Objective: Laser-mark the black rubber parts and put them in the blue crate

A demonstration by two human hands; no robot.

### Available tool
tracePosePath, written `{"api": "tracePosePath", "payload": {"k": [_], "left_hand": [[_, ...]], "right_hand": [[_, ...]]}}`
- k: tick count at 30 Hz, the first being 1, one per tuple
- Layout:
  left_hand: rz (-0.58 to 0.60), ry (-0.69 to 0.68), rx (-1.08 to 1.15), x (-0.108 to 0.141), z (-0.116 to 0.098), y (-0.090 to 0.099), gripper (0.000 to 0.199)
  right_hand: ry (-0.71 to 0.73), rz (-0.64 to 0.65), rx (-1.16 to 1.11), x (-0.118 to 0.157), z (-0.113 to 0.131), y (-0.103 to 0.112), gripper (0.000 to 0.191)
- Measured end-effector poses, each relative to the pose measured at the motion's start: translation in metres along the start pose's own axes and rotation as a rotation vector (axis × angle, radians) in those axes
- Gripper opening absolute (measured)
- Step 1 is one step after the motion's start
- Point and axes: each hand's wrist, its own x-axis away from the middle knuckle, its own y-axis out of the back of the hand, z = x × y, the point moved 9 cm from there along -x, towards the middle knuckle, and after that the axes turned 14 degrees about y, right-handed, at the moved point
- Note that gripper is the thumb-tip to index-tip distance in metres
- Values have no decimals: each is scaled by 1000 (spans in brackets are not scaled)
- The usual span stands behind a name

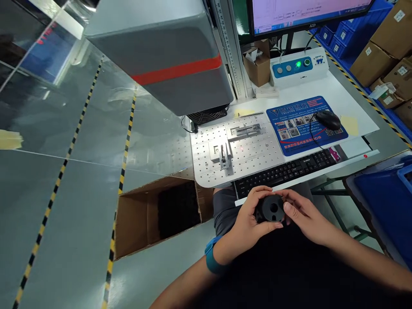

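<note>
A round black part (pixel 273 208) with a hole in its face is held between my two hands, in front of the keyboard's edge. My left hand (pixel 252 219) wraps round its left side, thumb along the lower edge. On the right side, my right hand (pixel 302 214) has its thumb and fingers against the part. Beyond them lies a perforated metal plate (pixel 206 174) with two small metal fixtures, one at the back (pixel 246 130) and one nearer (pixel 223 156). A small red light spot shows on the plate.
A grey machine head (pixel 180 56) overhangs the plate. The black keyboard (pixel 286 171), blue mouse pad (pixel 289 146) and black mouse (pixel 328 120) lie to the right. An open cardboard box (pixel 135 219) stands at lower left; a monitor (pixel 309 17) is at the back.
</note>
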Motion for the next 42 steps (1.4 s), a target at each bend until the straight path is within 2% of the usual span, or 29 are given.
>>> {"api": "tracePosePath", "payload": {"k": [3, 6, 9, 13, 15, 17, 19, 21, 23, 25, 27, 31, 35, 42], "left_hand": [[-40, -34, 10, -1, 2, 3, 61], [-145, -42, 7, -2, 6, 11, 57], [-293, -11, 47, -3, 16, 23, 55], [-372, 4, 85, -3, 28, 33, 54], [-387, 18, 129, 1, 34, 41, 67], [-424, 32, 160, 13, 41, 53, 79], [-462, 68, 151, 32, 54, 64, 67], [-455, 164, 143, 53, 80, 71, 40], [-416, 314, 192, 74, 119, 72, 28], [-433, 476, 281, 94, 167, 74, 33], [-521, 592, 367, 111, 213, 80, 42], [-672, 689, 485, 128, 279, 91, 58], [-665, 733, 540, 124, 311, 92, 65], [-642, 735, 528, 118, 331, 91, 62]], "right_hand": [[9, 6, 10, -3, -2, -3, 41], [144, -75, 250, -10, 7, 2, 55], [279, -117, 502, -21, 16, -6, 71], [356, -107, 572, -49, 20, -21, 50], [401, -65, 588, -71, 21, -24, 43], [453, -70, 662, -99, 22, -19, 41], [478, -126, 772, -130, 21, -8, 41], [445, -147, 860, -164, 13, 2, 43], [383, -101, 891, -195, 1, 3, 47], [340, -51, 881, -218, -8, -1, 50], [331, -43, 862, -232, -12, -6, 51], [355, -99, 865, -244, -13, -9, 49], [375, -138, 889, -247, -15, -11, 46], [424, -149, 896, -246, -15, -14, 43]]}}
